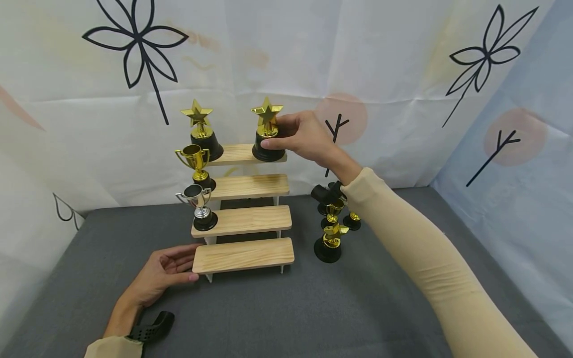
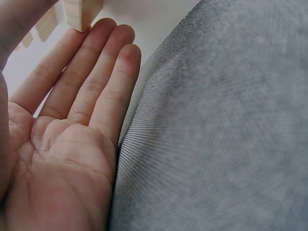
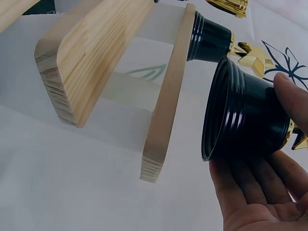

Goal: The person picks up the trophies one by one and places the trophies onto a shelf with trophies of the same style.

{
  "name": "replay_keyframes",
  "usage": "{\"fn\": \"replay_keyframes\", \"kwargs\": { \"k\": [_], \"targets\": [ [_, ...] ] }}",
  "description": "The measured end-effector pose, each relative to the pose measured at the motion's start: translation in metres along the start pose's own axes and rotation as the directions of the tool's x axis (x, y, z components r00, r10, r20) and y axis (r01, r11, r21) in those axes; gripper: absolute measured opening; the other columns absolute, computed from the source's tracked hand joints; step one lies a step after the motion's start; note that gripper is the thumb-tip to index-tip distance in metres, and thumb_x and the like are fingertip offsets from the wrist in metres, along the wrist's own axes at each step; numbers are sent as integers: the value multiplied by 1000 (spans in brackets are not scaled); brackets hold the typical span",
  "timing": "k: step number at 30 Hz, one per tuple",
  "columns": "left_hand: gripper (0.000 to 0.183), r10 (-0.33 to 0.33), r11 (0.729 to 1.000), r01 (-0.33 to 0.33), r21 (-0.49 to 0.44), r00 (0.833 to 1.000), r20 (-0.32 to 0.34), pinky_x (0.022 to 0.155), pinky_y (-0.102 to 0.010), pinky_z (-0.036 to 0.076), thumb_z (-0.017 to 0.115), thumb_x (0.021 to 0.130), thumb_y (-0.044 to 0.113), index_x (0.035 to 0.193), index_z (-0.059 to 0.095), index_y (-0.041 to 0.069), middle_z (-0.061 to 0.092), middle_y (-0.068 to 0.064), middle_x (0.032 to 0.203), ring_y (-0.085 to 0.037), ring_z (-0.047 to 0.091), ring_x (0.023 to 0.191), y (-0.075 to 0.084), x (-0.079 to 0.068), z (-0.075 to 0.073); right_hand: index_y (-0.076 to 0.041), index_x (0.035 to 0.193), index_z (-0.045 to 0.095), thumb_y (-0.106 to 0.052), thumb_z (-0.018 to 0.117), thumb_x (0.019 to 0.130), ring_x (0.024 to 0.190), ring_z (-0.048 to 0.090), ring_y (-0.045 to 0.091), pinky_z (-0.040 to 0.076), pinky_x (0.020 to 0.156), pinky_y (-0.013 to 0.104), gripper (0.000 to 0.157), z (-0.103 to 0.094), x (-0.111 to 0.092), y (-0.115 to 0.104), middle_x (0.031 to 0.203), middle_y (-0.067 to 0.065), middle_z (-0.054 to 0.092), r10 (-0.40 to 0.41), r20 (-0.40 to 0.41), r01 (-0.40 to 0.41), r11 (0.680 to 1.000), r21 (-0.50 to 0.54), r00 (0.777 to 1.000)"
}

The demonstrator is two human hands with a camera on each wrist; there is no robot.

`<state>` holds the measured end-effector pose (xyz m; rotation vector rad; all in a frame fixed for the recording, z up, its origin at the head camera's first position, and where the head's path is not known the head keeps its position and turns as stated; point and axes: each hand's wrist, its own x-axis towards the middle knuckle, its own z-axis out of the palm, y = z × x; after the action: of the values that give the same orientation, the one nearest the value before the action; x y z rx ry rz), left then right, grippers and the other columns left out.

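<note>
My right hand (image 1: 306, 136) grips a gold star trophy (image 1: 267, 119) by its black base at the right end of the wooden display stand's (image 1: 243, 256) top step. In the right wrist view, a gap shows between the base (image 3: 240, 113) and that step (image 3: 166, 106). Beside the left end of the lowest step, my left hand (image 1: 165, 273) lies with extended fingers, and fingertips meet the wood in the left wrist view. Another star trophy (image 1: 206, 144) stands on the top step's left end. Below it are a gold cup trophy (image 1: 195, 159) and a silver cup trophy (image 1: 203, 216).
Right of the stand, several trophies gather on the grey cloth, among them a star trophy (image 1: 329, 248) and a gold cup trophy (image 1: 333, 208); my right forearm partly covers this group. A patterned white curtain (image 1: 286, 49) hangs behind the stand.
</note>
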<state>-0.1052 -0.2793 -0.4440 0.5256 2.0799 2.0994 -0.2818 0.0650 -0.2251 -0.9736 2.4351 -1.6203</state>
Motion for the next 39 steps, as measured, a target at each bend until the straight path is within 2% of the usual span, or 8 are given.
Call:
{"fn": "replay_keyframes", "kwargs": {
  "k": [8, 26, 39],
  "targets": [
    [70, -23, 1000, 24, 12, 1000, -8, 100, -29, 54, 73, 81, -17, 140, 36, -26, 64, 6, 132, -10, 63, 120, -3, 0, -3, 1, 133, 64, -15, 83, 87, 108, 69, 18, 58, 95, 28, 53, 7, 8, 3, 120, 12, 72, 5, 9, -5, 1000, 29, 1000],
    [71, -27, 999, 28, 26, 1000, -11, 99, -29, 55, 74, 82, -16, 140, 36, -25, 64, 7, 131, -10, 63, 120, -4, 0, -4, 0, 137, 61, -20, 81, 89, 109, 68, 17, 58, 92, 26, 56, 19, 23, 6, 123, 11, 70, 51, 12, -51, 997, -55, 999],
    [69, -22, 1000, 22, 20, 1000, -17, 99, -28, 55, 73, 82, -17, 140, 37, -25, 64, 4, 131, -10, 63, 120, -1, 0, -1, 1, 137, 61, -19, 82, 89, 110, 68, 19, 58, 92, 27, 56, 22, 26, 11, 124, 13, 69, 59, 15, -58, 997, -44, 998]
  ]
}}
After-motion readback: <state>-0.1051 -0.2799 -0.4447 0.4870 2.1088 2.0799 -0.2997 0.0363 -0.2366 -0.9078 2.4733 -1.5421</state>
